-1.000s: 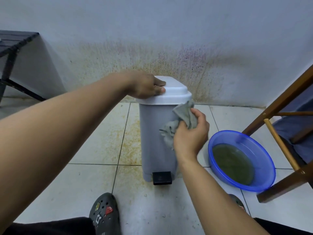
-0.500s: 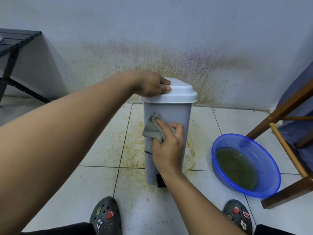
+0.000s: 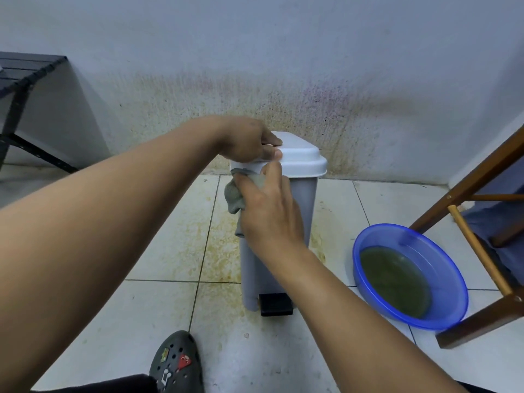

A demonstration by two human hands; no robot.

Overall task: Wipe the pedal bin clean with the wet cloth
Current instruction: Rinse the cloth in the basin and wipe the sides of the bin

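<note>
A small grey pedal bin [image 3: 304, 199] with a white lid [image 3: 300, 157] and a black pedal [image 3: 276, 304] stands on the tiled floor by the stained wall. My left hand [image 3: 249, 143] grips the lid's left front edge, holding the bin steady. My right hand [image 3: 269, 211] presses a grey wet cloth [image 3: 235, 194] against the bin's upper left front, just under the lid rim, with its fingers laid over the cloth. Most of the cloth is hidden under that hand.
A blue basin [image 3: 411, 276] of murky greenish water sits on the floor to the bin's right. A wooden chair frame [image 3: 476, 242] stands at the right edge and a black slatted bench [image 3: 25, 78] at the far left. My dark clog [image 3: 175, 361] is near the bottom.
My right hand has carried the cloth from the bin's right side across the front to the upper left, up under the lid rim. My left hand has stayed on the lid.
</note>
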